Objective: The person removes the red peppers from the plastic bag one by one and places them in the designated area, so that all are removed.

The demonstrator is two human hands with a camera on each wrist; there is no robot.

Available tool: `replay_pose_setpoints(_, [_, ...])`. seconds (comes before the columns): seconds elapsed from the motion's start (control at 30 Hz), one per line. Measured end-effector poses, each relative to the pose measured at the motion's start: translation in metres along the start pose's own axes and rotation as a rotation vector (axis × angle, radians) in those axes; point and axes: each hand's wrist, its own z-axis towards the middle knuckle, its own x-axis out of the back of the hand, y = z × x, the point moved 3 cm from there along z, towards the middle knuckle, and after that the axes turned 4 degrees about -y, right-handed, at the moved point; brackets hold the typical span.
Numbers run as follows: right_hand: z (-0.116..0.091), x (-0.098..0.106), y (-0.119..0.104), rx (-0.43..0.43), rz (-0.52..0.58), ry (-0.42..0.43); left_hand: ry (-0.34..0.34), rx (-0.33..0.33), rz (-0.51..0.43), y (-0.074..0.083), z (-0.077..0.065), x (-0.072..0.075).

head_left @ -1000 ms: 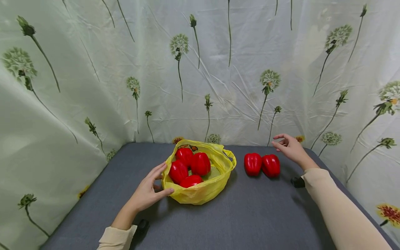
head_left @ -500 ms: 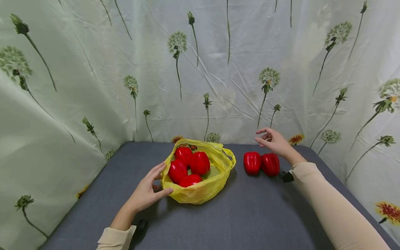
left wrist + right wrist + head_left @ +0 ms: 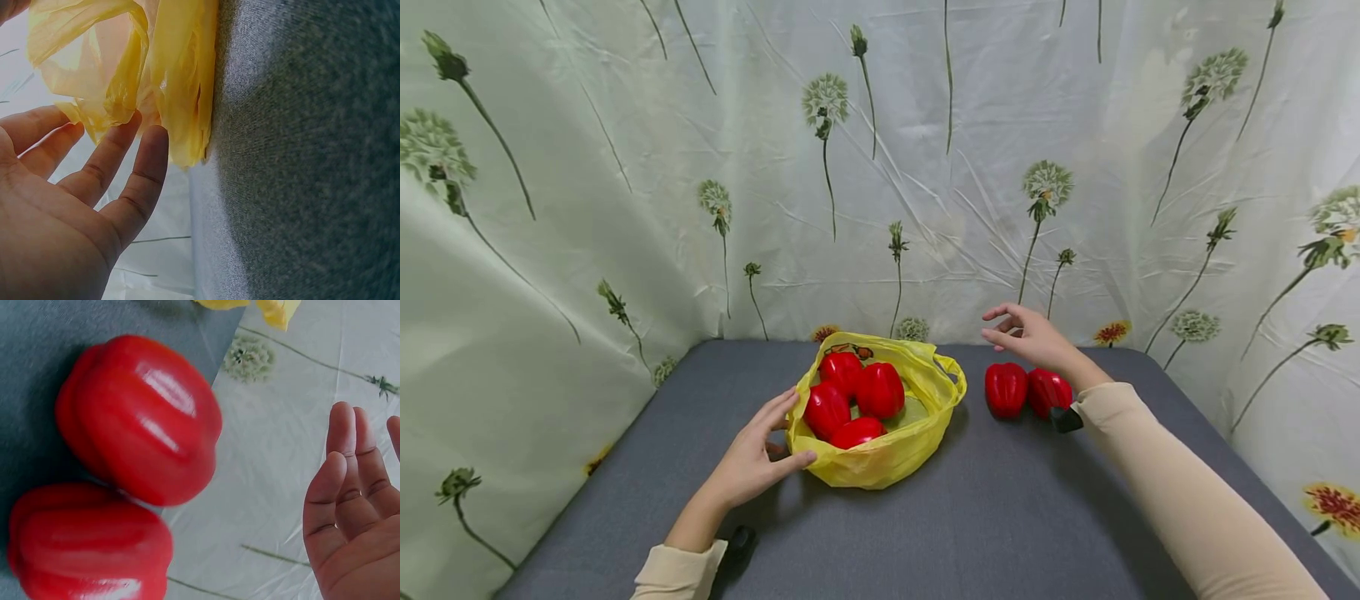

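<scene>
A yellow plastic bag (image 3: 891, 465) stands with its mouth wide, left of the middle in the head view. Inside it lie several red bell peppers (image 3: 880, 390). My left hand (image 3: 748, 462) rests against the bag's left side, fingers spread; in the left wrist view its fingertips meet the yellow film. Two more red bell peppers (image 3: 1006, 391) sit side by side on the table, right of the bag. Above and behind them hovers my right hand (image 3: 1030, 337), fingers loosely bent and holding nothing. The right wrist view has both loose peppers (image 3: 140, 419) apart from the hand.
The grey cloth-covered table (image 3: 940, 542) carries all of this. A white curtain (image 3: 880, 183) printed with dandelions hangs behind it and at both sides. One looped handle (image 3: 955, 371) of the bag stands out toward the loose peppers.
My right hand has moved left, from beyond the right-hand loose pepper to above the left one. The left hand, the bag and the peppers have stayed in place.
</scene>
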Motion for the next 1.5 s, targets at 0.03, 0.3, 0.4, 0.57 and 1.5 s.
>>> replay_pose_setpoints(0.03, [0.001, -0.002, -0.002, 0.003, 0.0, -0.007, -0.001, 0.002, 0.003, 0.0, 0.0, 0.0])
replay_pose_setpoints(0.3, [0.012, -0.013, -0.018, 0.018, -0.01, -0.044, -0.003, 0.01, 0.001, -0.002, 0.001, -0.001])
replay_pose_setpoints(0.4, [0.017, -0.018, -0.024, 0.018, -0.011, -0.061, -0.003, 0.006, 0.0, -0.002, 0.001, 0.0])
replay_pose_setpoints(0.57, [0.027, -0.026, -0.033, 0.005, -0.023, -0.119, -0.008, 0.0, 0.001, 0.0, 0.0, 0.001])
replay_pose_setpoints(1.5, [0.061, -0.078, -0.074, -0.032, -0.043, -0.334, -0.015, 0.013, 0.008, 0.0, 0.001, 0.001])
